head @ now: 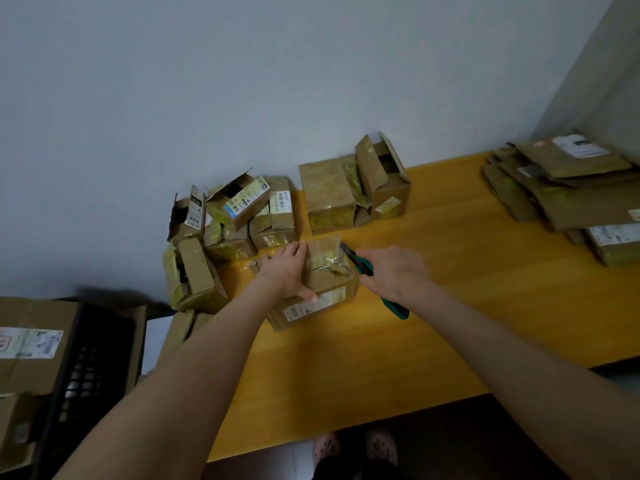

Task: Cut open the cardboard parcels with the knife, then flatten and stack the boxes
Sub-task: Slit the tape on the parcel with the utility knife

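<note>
Head view: I see the left hand's point(285, 271) straight fingers pressing the parcel point(327, 266) at the table's point(381, 358) centre. The right hand's point(394, 271) fingers curl round the green knife point(362, 265), blade by the parcel's 2 o'clock corner.

A: What is worn?
B: Pink slippers point(381, 446) with dark dots, at bottom centre.
A: And the arms?
B: Bare, from the lower corners to the left hand point(284, 271) and the right hand point(394, 271).

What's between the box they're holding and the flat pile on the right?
Head view: bare table, save the right hand gripping the knife just beside the box; nothing else before the pile.
</note>
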`<state>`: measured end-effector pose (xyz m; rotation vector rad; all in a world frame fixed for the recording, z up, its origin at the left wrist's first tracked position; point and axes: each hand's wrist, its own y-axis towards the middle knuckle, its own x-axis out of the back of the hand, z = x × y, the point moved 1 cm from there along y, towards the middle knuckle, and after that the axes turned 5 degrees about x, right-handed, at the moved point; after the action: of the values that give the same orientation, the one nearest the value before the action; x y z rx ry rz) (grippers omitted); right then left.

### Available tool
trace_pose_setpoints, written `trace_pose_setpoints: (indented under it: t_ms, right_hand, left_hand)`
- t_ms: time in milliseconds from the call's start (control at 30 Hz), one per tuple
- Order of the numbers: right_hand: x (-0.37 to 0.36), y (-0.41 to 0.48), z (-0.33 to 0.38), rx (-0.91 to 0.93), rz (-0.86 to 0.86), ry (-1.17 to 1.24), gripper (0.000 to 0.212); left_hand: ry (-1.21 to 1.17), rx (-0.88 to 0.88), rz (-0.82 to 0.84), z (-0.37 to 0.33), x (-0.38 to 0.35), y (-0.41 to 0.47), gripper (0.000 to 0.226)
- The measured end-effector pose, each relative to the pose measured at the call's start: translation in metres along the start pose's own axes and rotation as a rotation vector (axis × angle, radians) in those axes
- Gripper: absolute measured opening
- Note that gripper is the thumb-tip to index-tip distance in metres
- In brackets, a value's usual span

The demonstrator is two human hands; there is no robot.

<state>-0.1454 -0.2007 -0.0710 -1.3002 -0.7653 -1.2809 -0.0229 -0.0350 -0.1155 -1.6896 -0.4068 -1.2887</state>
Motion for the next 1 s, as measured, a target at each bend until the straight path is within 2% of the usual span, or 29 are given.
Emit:
trace_pose_setpoints:
  t_ms: [200,400,567,1000]
  right_hand:
    - [0.006,0.008,0.018,-0.012,0.05,-0.253,0.022]
    - [0.004,0.005,0.027,-0.009,0.094,-0.296,0.009]
    - [0.009,0.002,0.03,-0.002,0.13,-0.29,0.022]
    - [0.024,-0.001,0.038,0.017,0.213,-0.306,0.029]
  left_hand:
    - [-0.008,0.006,-0.025,-0.001,-0.002,-0.003,0.125]
    - [-0.016,0.028,-0.028,-0.002,-0.002,-0.005,0.123]
    - [-0.012,0.015,-0.019,-0.002,-0.002,-0.005,0.124]
    - [0.004,0.005,-0.017,-0.004,0.0,-0.008,0.126]
